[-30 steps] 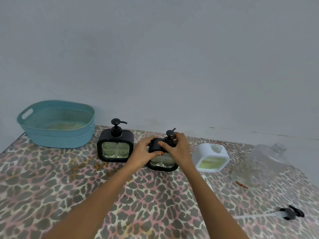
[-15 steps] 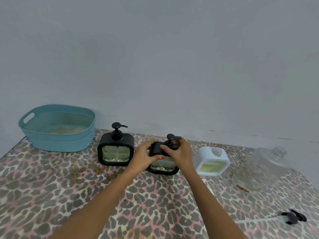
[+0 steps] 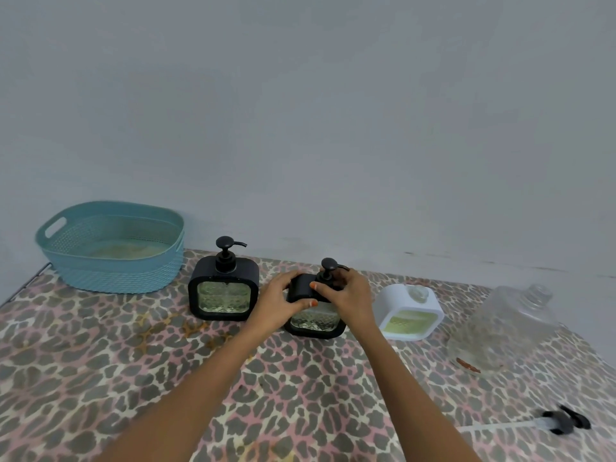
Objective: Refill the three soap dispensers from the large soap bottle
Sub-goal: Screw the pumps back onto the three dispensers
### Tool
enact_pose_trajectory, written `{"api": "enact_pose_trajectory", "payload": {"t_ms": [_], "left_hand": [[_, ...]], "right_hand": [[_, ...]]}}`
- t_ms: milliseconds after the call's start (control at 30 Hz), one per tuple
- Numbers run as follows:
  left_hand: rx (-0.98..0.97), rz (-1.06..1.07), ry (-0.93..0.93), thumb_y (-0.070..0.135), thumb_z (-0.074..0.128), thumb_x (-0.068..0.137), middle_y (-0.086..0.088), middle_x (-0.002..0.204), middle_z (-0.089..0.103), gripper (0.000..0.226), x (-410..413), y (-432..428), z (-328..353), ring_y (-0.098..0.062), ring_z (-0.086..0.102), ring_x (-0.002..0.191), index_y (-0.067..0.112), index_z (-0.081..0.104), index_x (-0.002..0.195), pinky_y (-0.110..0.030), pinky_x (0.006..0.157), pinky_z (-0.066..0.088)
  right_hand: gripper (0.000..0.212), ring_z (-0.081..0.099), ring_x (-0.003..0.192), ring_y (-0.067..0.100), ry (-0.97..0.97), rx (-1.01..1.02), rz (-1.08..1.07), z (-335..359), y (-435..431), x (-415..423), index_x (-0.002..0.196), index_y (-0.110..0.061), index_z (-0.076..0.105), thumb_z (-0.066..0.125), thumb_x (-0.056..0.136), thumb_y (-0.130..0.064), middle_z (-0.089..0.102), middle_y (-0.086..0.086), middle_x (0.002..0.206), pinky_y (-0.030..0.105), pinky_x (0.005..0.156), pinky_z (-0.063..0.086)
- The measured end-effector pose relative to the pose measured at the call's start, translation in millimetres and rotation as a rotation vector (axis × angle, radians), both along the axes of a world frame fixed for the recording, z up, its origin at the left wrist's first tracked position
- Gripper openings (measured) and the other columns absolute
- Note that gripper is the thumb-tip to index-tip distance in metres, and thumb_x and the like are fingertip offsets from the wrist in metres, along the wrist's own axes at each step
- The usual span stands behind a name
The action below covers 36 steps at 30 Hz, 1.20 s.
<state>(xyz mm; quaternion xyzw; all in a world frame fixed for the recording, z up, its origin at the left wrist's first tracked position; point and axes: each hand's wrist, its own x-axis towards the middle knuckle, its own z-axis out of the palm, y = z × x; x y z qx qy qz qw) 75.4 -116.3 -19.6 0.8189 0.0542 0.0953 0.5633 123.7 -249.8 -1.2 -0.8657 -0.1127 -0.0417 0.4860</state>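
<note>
Two hands (image 3: 278, 303) (image 3: 351, 300) around middle dispenser (image 3: 315, 323) near wall (image 3: 300, 128).

Left black dispenser (image 3: 223, 288), middle black dispenser (image 3: 315, 323) and white dispenser (image 3: 408, 311) in a row, clear large bottle (image 3: 510, 328) rightmost.

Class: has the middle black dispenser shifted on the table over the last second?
No. The middle black dispenser keeps its gap from the left black dispenser and the white dispenser.

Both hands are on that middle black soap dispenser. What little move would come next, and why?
Probably a twist of the black pump top by the right hand, whose fingers curl round its collar, while the left hand grips the middle black square dispenser. Tightening or loosening, I cannot tell.
</note>
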Motion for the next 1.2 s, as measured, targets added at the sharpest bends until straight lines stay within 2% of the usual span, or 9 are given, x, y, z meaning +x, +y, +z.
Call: {"api": "enact_pose_trajectory", "payload": {"t_ms": [100,267,500,700,833,933,1067,1167,1200], "left_hand": [[-0.001,0.006,0.0,0.022,0.073,0.074,-0.005,0.133,0.048,0.062,-0.1,-0.8,-0.4,-0.02,0.043,0.125,0.015,0.046,0.129,-0.023,0.095,0.033],[-0.016,-0.008,0.015,0.022,0.073,0.075,-0.004,0.133,0.047,0.061,-0.8,-0.7,0.6,-0.021,0.042,0.126,0.016,0.046,0.129,-0.025,0.097,0.034],[0.025,-0.029,0.033,0.029,0.069,0.079,-0.001,0.141,0.039,0.061,-13.3,-1.9,8.2,-0.019,0.037,0.131,0.021,0.041,0.133,-0.036,0.107,0.032],[0.115,0.028,-0.094,0.024,0.069,0.079,0.0,0.13,0.046,0.047,-32.2,-12.1,18.3,-0.015,0.042,0.122,0.018,0.052,0.122,-0.027,0.104,0.032],[0.084,-0.016,-0.158,0.02,0.069,0.079,-0.001,0.127,0.051,0.045,-38.3,-31.2,25.1,-0.017,0.047,0.121,0.019,0.053,0.121,-0.033,0.108,0.035],[0.099,-0.061,-0.182,0.019,0.068,0.08,-0.002,0.129,0.051,0.046,-37.3,-50.8,27.9,-0.017,0.048,0.12,0.018,0.052,0.124,-0.029,0.106,0.036],[0.094,-0.119,-0.191,0.016,0.067,0.081,-0.004,0.128,0.052,0.046,-30.0,-78.0,28.5,-0.017,0.048,0.12,0.012,0.052,0.124,-0.022,0.102,0.035],[0.11,-0.165,-0.149,0.019,0.068,0.08,-0.005,0.13,0.05,0.049,-20.5,-96.1,23.5,-0.018,0.047,0.122,0.012,0.05,0.126,-0.026,0.104,0.036],[0.11,-0.171,-0.134,0.019,0.068,0.08,-0.006,0.131,0.049,0.051,-17.3,-101.0,22.3,-0.018,0.046,0.123,0.012,0.049,0.126,-0.029,0.105,0.036]], "right_hand": [[0.043,0.063,0.087,0.016,-0.017,0.017,-0.031,-1.4,3.1,-3.6,0.107,-0.002,0.064,0.076,0.074,-0.027,0.068,0.008,0.098,0.009,0.067,0.044],[0.028,0.063,0.09,0.023,-0.042,0.041,-0.038,4.0,7.2,-13.2,0.1,-0.005,0.066,0.072,0.078,-0.021,0.067,0.013,0.099,0.028,0.077,0.05],[0.035,0.06,0.102,0.019,0.006,0.01,-0.005,17.5,-13.4,-23.4,0.117,-0.005,0.06,0.066,0.082,-0.007,0.063,0.011,0.113,0.015,0.08,0.042],[0.017,0.058,0.084,0.016,0.005,0.059,-0.087,25.8,-51.2,-37.7,0.1,-0.002,0.065,0.063,0.083,-0.004,0.064,0.005,0.089,0.023,0.078,0.049],[0.012,0.057,0.075,0.01,-0.01,0.069,-0.146,28.4,-79.3,-47.0,0.096,-0.003,0.067,0.06,0.086,-0.004,0.063,0.003,0.084,0.006,0.063,0.044],[0.013,0.054,0.072,0.001,0.003,0.07,-0.193,25.5,-100.9,-52.9,0.098,-0.002,0.067,0.059,0.087,-0.004,0.061,0.003,0.085,0.001,0.06,0.043],[0.013,0.056,0.073,0.007,0.023,0.028,-0.256,14.3,-126.9,-57.8,0.096,-0.001,0.067,0.06,0.086,-0.005,0.064,0.006,0.085,0.009,0.064,0.046],[0.014,0.058,0.077,0.015,0.062,0.012,-0.285,2.6,-142.3,-57.5,0.096,0.001,0.067,0.061,0.085,-0.004,0.063,0.007,0.085,0.029,0.078,0.053],[0.015,0.057,0.076,0.014,0.067,-0.001,-0.284,-1.7,-146.0,-57.6,0.097,0.002,0.067,0.061,0.085,-0.004,0.062,0.006,0.084,0.025,0.074,0.052]]}}
